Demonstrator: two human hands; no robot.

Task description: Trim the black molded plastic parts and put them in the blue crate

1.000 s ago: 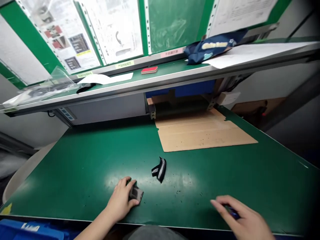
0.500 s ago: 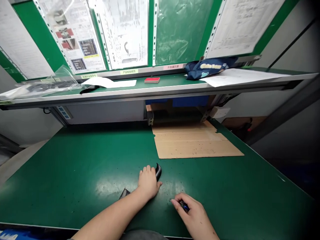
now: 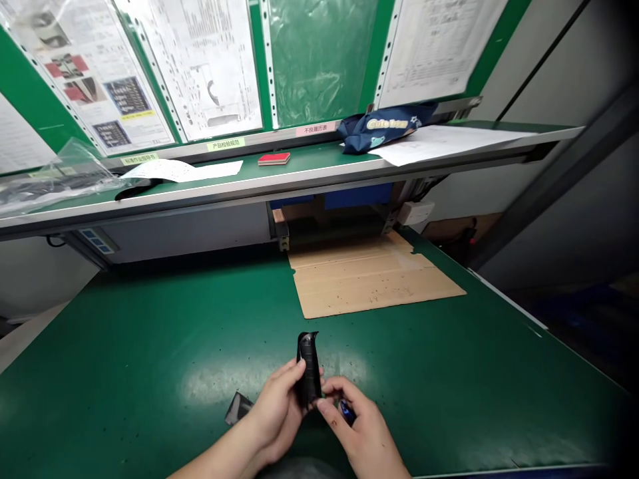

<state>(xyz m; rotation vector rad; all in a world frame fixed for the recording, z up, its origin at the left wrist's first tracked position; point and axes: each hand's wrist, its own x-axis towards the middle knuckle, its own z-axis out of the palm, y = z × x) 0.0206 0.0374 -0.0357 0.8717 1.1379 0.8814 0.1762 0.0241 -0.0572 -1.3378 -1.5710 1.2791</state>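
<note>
the curved black plastic part (image 3: 309, 369) is off the bench (image 3: 150, 346) now — half a second ago it lay flat under the left hand (image 3: 279, 412), and here it stands upright, pinched between both hands just above the green surface. the left hand's grip is closed on the part's left edge, thumb and fingers wrapped round its lower half. the right hand (image 3: 362, 432) has come across from the right side of the bench to meet it; its thumb and forefinger press the part's lower right edge while the rest of the hand is curled around a small blue-tipped tool (image 3: 346, 410), which only partly shows, so i cannot say what kind it is

the small dark grey piece (image 3: 237, 407) that the left hand rested on a second ago now lies alone on the bench, just left of the left wrist, untouched

judging from this, picking up is finished and the part is presented for close work — the tool sits right beside its lower edge. beyond the hands lies a flat sheet of cardboard (image 3: 372, 279), well apart from them
</note>
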